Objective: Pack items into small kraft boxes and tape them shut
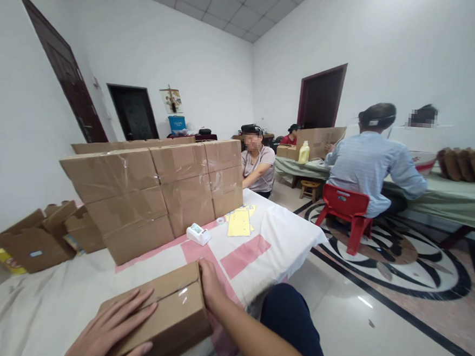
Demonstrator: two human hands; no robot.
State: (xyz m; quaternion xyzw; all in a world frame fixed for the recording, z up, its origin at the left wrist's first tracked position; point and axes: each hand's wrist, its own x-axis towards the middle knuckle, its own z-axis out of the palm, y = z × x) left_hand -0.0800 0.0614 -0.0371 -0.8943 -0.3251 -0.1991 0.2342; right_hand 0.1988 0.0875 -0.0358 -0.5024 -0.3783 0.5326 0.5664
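Note:
A closed cardboard box (174, 317) with clear tape on it lies in front of me at the table's near edge. My left hand (119, 321) rests on the box's left part, its fingers stretched out and spread over the top. Around the box's right end, my right hand (210, 284) grips the corner; some of its fingers are hidden. Beyond the box, a small white tape dispenser (198, 234) stands on the cloth. Yellow printed sheets (239, 222) lie farther back, with a small roll (220, 220) beside them.
Stacked taped boxes (161, 194) form a wall across the table's far left. Open cartons (38, 240) stand left of it. A person (259, 160) sits behind the table. Another person (369, 160) sits on a red chair (345, 204) at a green-covered table (455, 201).

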